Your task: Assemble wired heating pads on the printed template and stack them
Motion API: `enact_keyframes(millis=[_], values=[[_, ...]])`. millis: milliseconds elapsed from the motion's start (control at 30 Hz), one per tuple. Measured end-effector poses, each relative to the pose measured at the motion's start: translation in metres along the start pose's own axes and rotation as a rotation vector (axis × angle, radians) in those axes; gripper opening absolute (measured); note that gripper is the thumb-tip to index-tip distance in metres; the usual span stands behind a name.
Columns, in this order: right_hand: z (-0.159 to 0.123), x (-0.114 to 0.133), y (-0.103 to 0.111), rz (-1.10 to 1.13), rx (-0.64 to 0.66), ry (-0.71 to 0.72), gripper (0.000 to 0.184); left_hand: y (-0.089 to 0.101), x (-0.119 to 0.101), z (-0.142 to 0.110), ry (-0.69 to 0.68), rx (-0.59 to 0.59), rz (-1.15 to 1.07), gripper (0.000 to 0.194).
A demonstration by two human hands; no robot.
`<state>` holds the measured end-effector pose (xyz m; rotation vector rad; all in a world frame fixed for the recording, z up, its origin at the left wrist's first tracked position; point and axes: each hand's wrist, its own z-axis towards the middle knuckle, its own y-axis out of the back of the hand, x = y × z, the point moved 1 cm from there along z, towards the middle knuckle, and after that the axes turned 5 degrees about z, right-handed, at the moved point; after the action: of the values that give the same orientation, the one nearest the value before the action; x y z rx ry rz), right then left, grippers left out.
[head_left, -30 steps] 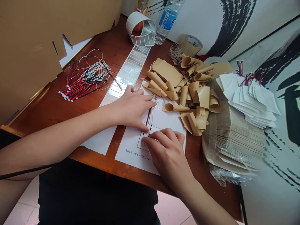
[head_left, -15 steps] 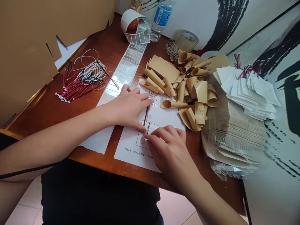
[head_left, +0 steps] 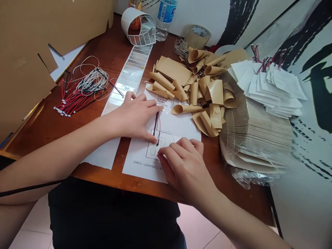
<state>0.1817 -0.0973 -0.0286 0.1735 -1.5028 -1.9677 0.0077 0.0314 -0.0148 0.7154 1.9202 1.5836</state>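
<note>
My left hand (head_left: 136, 116) lies flat on a white printed sheet (head_left: 140, 162), fingers stretched out, thumb tip pressing on a thin red-and-black wire (head_left: 156, 126) that runs over a drawn rectangle. My right hand (head_left: 185, 166) rests just below it with curled fingertips pressed down on the sheet at the rectangle, on a clear sticker I can barely make out. Both hands nearly touch at the wire's lower end.
A strip of clear labels (head_left: 131, 74) unrolls from a roll (head_left: 137, 26) at the back. A bundle of red and white wires (head_left: 80, 90) lies left. Curled brown backing papers (head_left: 199, 90), stacked clear sheets (head_left: 259, 138), white tagged pieces (head_left: 272, 90), tape roll (head_left: 197, 36), bottle (head_left: 164, 19), cardboard (head_left: 31, 52).
My right fingers have slid a little toward me along the rectangle on the sheet. The left hand keeps its place on the wire; the camera has tilted slightly.
</note>
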Motion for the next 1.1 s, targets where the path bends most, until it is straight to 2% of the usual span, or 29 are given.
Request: enact_keyframes(millis=[333,533,767,1100], values=[[-0.009,-0.006,-0.004,0.033,-0.002,-0.019,0.018,0.000,0.001,0.002,0.012,0.009,0.014,0.096],[-0.010,-0.001,-0.006,0.052,0.006,-0.048,0.016,0.000,0.002,0.003,0.006,0.002,0.009,0.098],[-0.009,0.004,-0.010,0.148,-0.045,-0.043,0.016,-0.001,0.001,0.003,0.015,0.004,0.003,0.098],[-0.010,0.005,-0.014,0.182,0.036,-0.057,0.018,-0.001,0.002,0.002,0.003,0.006,-0.034,0.095]])
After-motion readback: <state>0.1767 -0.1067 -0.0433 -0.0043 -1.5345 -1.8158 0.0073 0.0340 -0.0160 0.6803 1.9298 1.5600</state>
